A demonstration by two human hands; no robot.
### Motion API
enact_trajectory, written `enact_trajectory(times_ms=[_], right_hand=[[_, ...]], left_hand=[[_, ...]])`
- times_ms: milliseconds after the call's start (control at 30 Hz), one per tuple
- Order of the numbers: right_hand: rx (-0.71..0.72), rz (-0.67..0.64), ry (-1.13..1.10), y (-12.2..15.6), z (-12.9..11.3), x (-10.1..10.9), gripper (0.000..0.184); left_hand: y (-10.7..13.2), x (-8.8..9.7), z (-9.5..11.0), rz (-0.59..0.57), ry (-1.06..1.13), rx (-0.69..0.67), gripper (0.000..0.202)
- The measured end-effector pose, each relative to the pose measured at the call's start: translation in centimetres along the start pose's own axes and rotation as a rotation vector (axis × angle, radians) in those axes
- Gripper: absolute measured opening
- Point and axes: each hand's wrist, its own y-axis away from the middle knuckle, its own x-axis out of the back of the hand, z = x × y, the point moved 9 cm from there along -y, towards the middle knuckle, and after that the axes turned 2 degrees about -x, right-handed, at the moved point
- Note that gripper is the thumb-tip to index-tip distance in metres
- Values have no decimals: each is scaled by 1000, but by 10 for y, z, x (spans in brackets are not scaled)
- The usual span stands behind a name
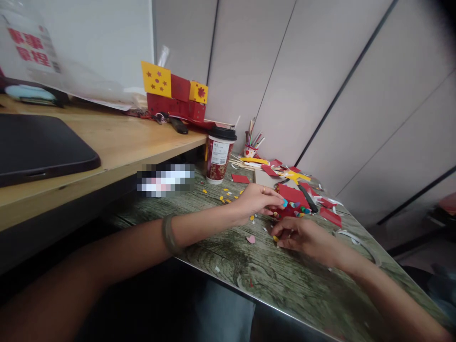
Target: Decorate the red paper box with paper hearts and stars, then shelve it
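Note:
My left hand, with a ring on a finger and a bracelet at the wrist, reaches over the table. Its thumb and fingertips are closed on a small blue piece, held at the near edge of a red paper piece. Several small multicoloured pieces sit along that red paper. Lower down, my right hand is at the tabletop, thumb and index finger pinched about a small yellow paper piece. A pink paper heart lies to the left of it.
A lidded paper cup stands behind my left forearm. Yellow scraps and red paper pieces litter the wood-patterned table. A black-handled tool lies by the red paper. Further off are a pen holder and a raised wooden shelf.

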Motion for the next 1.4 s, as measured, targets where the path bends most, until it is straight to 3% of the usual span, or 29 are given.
enact_trajectory(times_ms=[167, 333, 667, 867, 1033, 1200, 1300, 1400], right_hand=[[-6, -9, -83, -5, 5, 1, 17], [-107, 93, -445, 5, 15, 16, 31], [-189, 555, -869, 26, 33, 54, 32], [-149, 676, -982, 30, 34, 59, 34], [-26, 838, -686, 38, 20, 69, 29], [159, 1055, 42, 59, -23, 71, 7], [227, 1121, 336, 68, -42, 65, 8], [288, 1090, 477, 67, -52, 59, 14]], left_hand=[[1, 1, 1, 9, 17, 5, 2], [3, 1, 4, 19, 20, -2, 3], [5, -2, 4, 52, 44, 1, 2], [8, -10, -1, 2, 73, 26, 3], [9, -18, -2, -96, 212, 19, 7], [11, -24, 0, -170, 286, 0, 10], [11, -23, -2, -155, 295, 16, 7], [11, -22, -2, -148, 310, 24, 5]])
